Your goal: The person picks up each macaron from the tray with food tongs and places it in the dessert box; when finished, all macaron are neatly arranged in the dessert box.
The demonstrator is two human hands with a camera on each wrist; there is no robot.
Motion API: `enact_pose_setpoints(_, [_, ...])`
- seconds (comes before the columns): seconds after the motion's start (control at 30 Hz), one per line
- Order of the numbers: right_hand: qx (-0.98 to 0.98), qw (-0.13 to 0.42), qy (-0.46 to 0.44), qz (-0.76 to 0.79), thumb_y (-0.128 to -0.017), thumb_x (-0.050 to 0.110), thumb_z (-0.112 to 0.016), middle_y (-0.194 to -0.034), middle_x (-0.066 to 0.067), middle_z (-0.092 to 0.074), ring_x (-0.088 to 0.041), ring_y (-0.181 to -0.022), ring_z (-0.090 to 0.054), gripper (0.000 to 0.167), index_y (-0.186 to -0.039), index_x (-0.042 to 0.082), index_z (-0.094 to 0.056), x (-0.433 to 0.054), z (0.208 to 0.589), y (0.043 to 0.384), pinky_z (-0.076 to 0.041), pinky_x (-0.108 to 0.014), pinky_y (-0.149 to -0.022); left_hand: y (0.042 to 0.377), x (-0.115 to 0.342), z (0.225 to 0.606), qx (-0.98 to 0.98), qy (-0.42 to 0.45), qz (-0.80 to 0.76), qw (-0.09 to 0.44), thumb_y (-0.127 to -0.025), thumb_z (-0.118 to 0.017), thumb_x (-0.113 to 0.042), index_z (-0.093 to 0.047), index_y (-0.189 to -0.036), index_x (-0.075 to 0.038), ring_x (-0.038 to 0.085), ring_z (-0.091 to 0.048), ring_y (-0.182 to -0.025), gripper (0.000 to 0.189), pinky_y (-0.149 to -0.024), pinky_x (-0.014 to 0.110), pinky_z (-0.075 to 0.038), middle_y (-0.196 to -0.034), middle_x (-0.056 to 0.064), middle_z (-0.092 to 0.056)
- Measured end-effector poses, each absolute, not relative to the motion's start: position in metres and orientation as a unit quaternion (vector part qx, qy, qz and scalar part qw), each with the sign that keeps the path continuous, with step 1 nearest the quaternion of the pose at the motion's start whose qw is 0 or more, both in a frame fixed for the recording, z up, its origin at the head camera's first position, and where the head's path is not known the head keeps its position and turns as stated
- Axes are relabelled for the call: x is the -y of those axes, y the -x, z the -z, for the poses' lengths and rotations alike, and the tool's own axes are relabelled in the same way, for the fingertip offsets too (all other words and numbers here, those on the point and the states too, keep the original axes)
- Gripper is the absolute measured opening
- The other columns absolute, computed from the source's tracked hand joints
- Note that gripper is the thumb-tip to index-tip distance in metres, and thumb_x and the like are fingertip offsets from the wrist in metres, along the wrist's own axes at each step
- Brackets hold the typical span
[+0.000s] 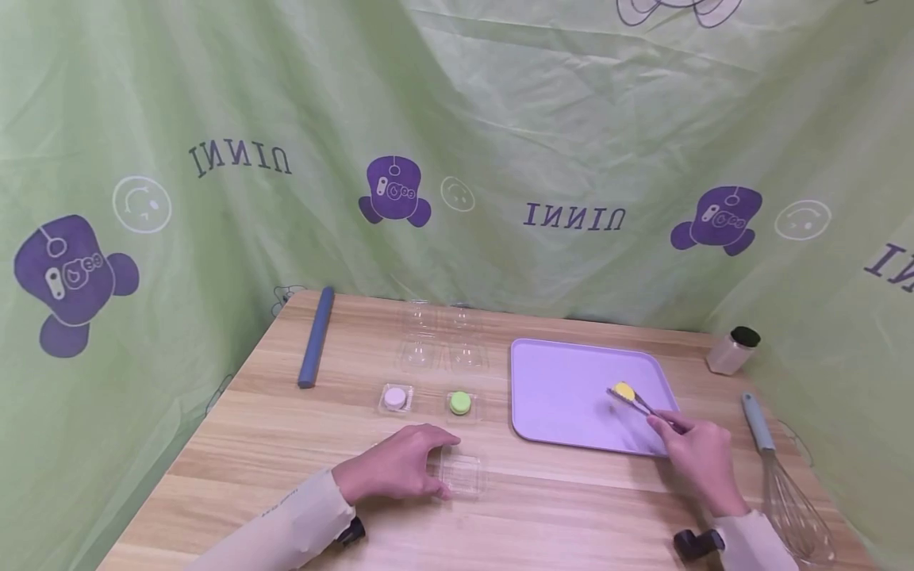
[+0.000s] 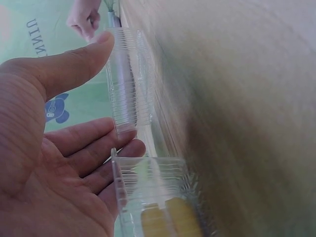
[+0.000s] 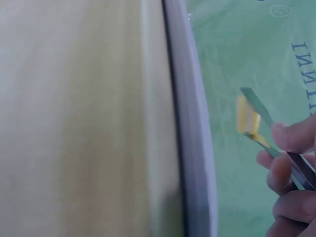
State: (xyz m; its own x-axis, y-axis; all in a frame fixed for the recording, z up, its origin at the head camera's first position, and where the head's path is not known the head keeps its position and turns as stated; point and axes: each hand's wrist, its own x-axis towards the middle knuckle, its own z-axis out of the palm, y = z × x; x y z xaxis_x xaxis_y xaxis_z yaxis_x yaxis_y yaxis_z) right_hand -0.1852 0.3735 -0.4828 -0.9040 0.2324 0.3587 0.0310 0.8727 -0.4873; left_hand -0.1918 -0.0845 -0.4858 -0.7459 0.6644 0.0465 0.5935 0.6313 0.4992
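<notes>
My right hand [image 1: 703, 460] grips metal tongs [image 1: 646, 407] over the purple tray [image 1: 571, 428]. Between the tong tips is a yellow macaron [image 1: 624, 391], also seen in the right wrist view. On the left, my left hand [image 1: 400, 464] holds a small clear plastic box [image 1: 462, 474] on the table, thumb at one side and fingers at the other. Beyond it, a pink macaron [image 1: 395, 398] and a green macaron [image 1: 460, 403] each sit in a clear box. The left wrist view shows another box with a yellowish macaron [image 2: 173, 217] beside the palm, hidden by the hand in the head view.
Several clear lids [image 1: 418, 354] lie at the back of the wooden table [image 1: 543, 515]. A blue rolling pin [image 1: 316, 337] is at the left. To the right are a jar with a dark lid [image 1: 733, 350] and a whisk [image 1: 785, 492]. Green cloth hangs behind.
</notes>
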Motion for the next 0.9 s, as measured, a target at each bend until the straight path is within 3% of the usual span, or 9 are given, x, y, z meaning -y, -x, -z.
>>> enact_pose_setpoints(0.1, [0.929, 0.257, 0.075, -0.255, -0.087, 0.027, -0.08, -0.079, -0.019, -0.077, -0.01, -0.057, -0.056, 0.027, -0.103, 0.005, -0.08, -0.374, 0.476, 0.19, -0.034, -0.021, -0.051, 0.192, 0.084, 0.485, -0.901, -0.35, -0.248, 0.071, -0.073, -0.089, -0.039, -0.064, -0.133, -0.008, 0.017, -0.063, -0.125, 0.072, -0.111, 0.034, -0.052, -0.132, 0.002, -0.07])
enact_pose_setpoints(0.23, [0.908, 0.313, 0.072, -0.268, -0.084, 0.024, -0.083, -0.087, -0.02, -0.077, 0.014, -0.062, -0.054, 0.026, -0.1, 0.005, -0.08, -0.375, 0.466, 0.196, -0.035, -0.014, -0.056, 0.192, 0.084, 0.484, -0.9, -0.349, -0.252, 0.071, -0.073, -0.09, -0.038, -0.064, -0.133, -0.008, 0.018, -0.063, -0.125, 0.072, -0.111, 0.034, -0.051, -0.132, 0.002, -0.07])
enact_pose_setpoints(0.33, [0.898, 0.325, 0.07, -0.287, -0.085, 0.025, -0.082, -0.09, -0.02, -0.077, 0.028, -0.062, -0.042, 0.027, -0.102, 0.005, -0.08, -0.372, 0.457, 0.197, -0.036, -0.013, -0.054, 0.191, 0.084, 0.484, -0.898, -0.35, -0.257, 0.074, -0.073, -0.09, -0.038, -0.064, -0.133, -0.007, 0.019, -0.064, -0.125, 0.072, -0.111, 0.036, -0.052, -0.132, 0.003, -0.07])
enact_pose_setpoints(0.63, [0.884, 0.339, 0.02, -0.322, -0.083, 0.02, -0.084, -0.092, -0.023, -0.077, 0.021, -0.057, -0.046, 0.027, -0.105, 0.003, -0.08, -0.348, 0.434, 0.2, -0.037, -0.008, -0.046, 0.19, 0.084, 0.483, -0.899, -0.345, -0.258, 0.08, -0.071, -0.091, -0.038, -0.064, -0.133, -0.008, 0.019, -0.063, -0.126, 0.074, -0.112, 0.035, -0.051, -0.133, 0.001, -0.069])
enact_pose_setpoints(0.9, [0.857, 0.372, -0.052, -0.351, -0.077, 0.007, -0.087, -0.082, -0.02, -0.078, 0.019, -0.057, -0.05, 0.022, -0.097, 0.001, -0.081, -0.321, 0.421, 0.205, -0.04, -0.006, -0.047, 0.192, 0.084, 0.483, -0.899, -0.343, -0.259, 0.083, -0.07, -0.092, -0.037, -0.065, -0.133, -0.009, 0.018, -0.063, -0.126, 0.074, -0.111, 0.035, -0.051, -0.132, 0.001, -0.07])
